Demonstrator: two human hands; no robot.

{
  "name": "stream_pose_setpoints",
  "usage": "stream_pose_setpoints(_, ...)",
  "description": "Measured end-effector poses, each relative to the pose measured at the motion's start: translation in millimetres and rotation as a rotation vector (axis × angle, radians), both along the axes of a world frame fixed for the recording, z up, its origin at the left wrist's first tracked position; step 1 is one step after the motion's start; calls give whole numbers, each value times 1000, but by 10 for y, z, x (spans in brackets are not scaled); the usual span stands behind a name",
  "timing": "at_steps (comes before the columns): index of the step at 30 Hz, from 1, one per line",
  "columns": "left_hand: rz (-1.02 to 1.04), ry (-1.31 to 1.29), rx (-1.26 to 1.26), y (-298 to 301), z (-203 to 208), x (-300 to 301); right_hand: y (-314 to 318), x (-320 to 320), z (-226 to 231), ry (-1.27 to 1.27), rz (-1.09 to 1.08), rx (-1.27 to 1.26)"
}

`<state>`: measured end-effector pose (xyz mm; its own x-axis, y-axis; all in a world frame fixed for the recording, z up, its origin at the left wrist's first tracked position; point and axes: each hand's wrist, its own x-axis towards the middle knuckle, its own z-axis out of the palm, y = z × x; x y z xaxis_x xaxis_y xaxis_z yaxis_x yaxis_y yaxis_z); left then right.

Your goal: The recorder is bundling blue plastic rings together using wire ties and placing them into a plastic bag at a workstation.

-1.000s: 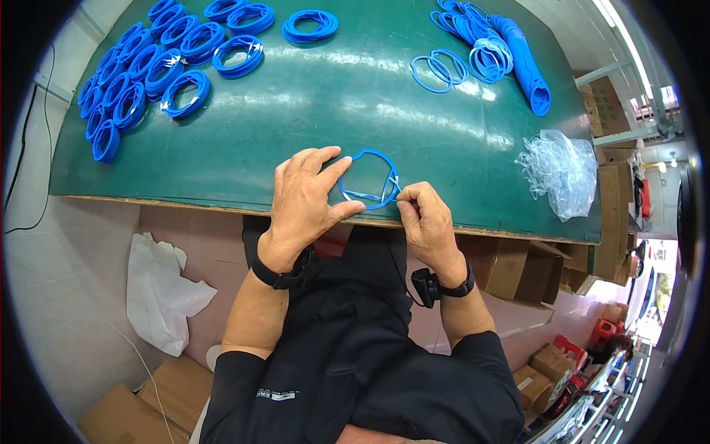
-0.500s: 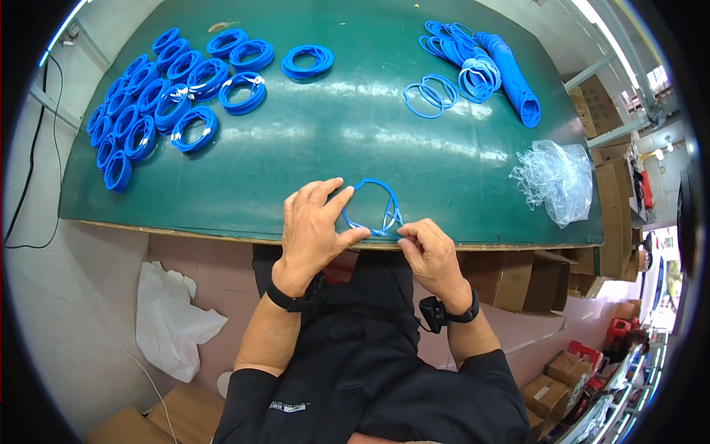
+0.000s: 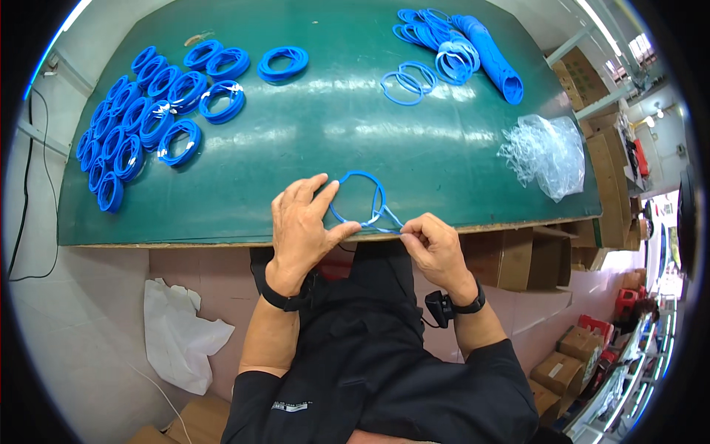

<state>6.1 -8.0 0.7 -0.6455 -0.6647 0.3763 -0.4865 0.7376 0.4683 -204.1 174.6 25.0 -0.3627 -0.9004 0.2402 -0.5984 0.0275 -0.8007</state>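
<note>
A thin blue ring (image 3: pixel 383 194), like a rubber band or cord loop, lies at the front edge of the green table. My left hand (image 3: pixel 299 226) holds the ring's left side, thumb at its lower rim and index finger higher up, the other fingers stretched out. My right hand (image 3: pixel 438 248) pinches a blue strand that runs out from the ring's lower right, thumb and index finger pressed together. Near the lower right the strand crosses the ring, and a whitish bit shows there. How the strand is looped or fastened is too small to tell.
Several bundled blue coils (image 3: pixel 133 115) stand in rows at the far left, with one coil (image 3: pixel 283 64) apart from them. Loose blue rings (image 3: pixel 401 87) and a blue roll (image 3: pixel 488 55) lie at the far right. A clear plastic bag (image 3: pixel 555 155) sits near the right edge.
My right hand has drawn the strand a little to the right, so a longer stretch shows outside the ring. The left hand keeps its hold. The whole view has shifted slightly.
</note>
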Motion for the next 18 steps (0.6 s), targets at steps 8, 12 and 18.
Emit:
stream_pose_setpoints(8,-22,-7,-18,-22,-35,-54,182,-83,79,-134,-41,18)
stream_pose_setpoints(12,-5,-21,-9,-13,-55,-33,270,-84,123,-153,-38,10)
stream_pose_setpoints(18,23,-17,-46,41,-61,-41,354,-83,141,-178,47,-37)
